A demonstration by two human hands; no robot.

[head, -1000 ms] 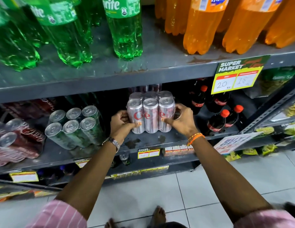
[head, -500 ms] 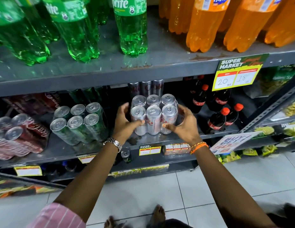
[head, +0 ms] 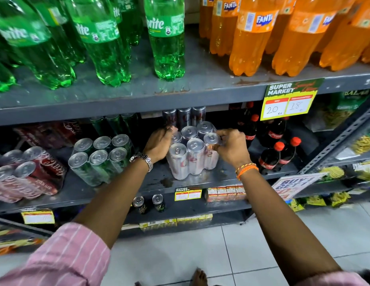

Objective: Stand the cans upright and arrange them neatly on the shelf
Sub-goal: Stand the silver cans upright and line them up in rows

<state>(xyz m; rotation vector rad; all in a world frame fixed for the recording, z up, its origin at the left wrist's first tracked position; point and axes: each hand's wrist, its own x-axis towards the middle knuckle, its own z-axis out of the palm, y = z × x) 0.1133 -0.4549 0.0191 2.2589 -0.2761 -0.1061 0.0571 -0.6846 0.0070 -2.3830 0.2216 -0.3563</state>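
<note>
While the silver six-pack (head: 189,155) stands upright on the middle shelf (head: 200,178), the left hand (head: 159,144) grips its left side and the right hand (head: 231,146) pinches its right top edge. Squaring it appears to be the step in hand; next likely comes nudging it back. Left of it sit a green six-pack (head: 101,157), then a red pack (head: 29,172).

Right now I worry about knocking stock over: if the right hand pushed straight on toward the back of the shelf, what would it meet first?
Probably the silver can pack itself, since the right hand already grips its right side. Beyond that stand the dark cola bottles, though depth is unclear.
</note>
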